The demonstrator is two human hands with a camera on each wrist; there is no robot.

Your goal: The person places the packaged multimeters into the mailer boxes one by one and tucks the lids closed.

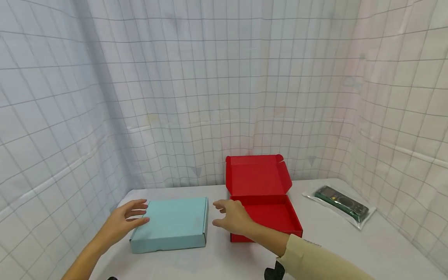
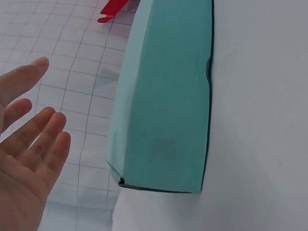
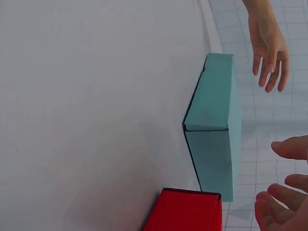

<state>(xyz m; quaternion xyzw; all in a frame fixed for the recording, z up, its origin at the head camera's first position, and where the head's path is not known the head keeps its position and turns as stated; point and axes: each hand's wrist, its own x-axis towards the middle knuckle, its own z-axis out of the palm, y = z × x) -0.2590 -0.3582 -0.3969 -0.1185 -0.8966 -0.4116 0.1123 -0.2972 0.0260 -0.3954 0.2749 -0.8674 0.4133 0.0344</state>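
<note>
In the head view, a closed pale-blue box (image 1: 171, 224) lies left of centre on the white table (image 1: 217, 266); the left hand (image 1: 120, 222) hovers by its left end, fingers spread, and the right hand (image 1: 233, 217) by its right end, fingers loosely bent. An open red box (image 1: 273, 214) stands right, a bagged dark device (image 1: 342, 203) farther right. The left wrist view shows the left hand's fingers apart from the box. The right wrist view shows both hands holding nothing.
</note>
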